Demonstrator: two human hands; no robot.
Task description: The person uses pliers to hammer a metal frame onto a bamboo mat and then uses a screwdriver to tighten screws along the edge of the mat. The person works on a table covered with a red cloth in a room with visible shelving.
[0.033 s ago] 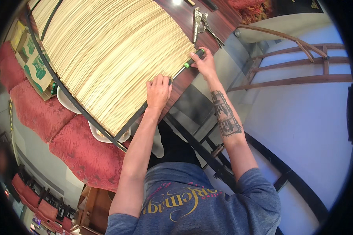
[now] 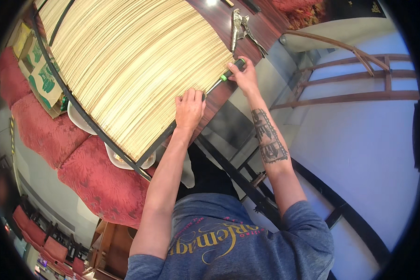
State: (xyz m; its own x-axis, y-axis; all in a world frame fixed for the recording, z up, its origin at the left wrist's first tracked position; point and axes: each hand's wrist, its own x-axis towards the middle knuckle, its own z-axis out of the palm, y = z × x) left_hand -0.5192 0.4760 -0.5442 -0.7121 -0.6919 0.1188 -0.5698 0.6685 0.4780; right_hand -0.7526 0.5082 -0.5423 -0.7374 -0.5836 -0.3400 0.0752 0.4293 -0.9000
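Note:
A large panel of pale straw-coloured slats or cords (image 2: 140, 70) in a black frame (image 2: 158, 143) lies across the dark wood table. My right hand (image 2: 245, 77) is closed around the black and green handle of a screwdriver (image 2: 226, 75). Its metal shaft slants down and left to the fingers of my left hand. My left hand (image 2: 190, 108) is curled over the panel's near right edge, gripping the frame. The screwdriver's tip is hidden by those fingers. Locking pliers (image 2: 238, 30) lie on the table just beyond my right hand.
The reddish-brown table (image 2: 261, 21) carries dark tools at its far edge. Red upholstered seats (image 2: 102, 179) run along the left. White dishes (image 2: 116, 157) show under the panel's left side, beside a green-printed box (image 2: 44, 81). Dark metal bars (image 2: 233, 175) stand below my right arm.

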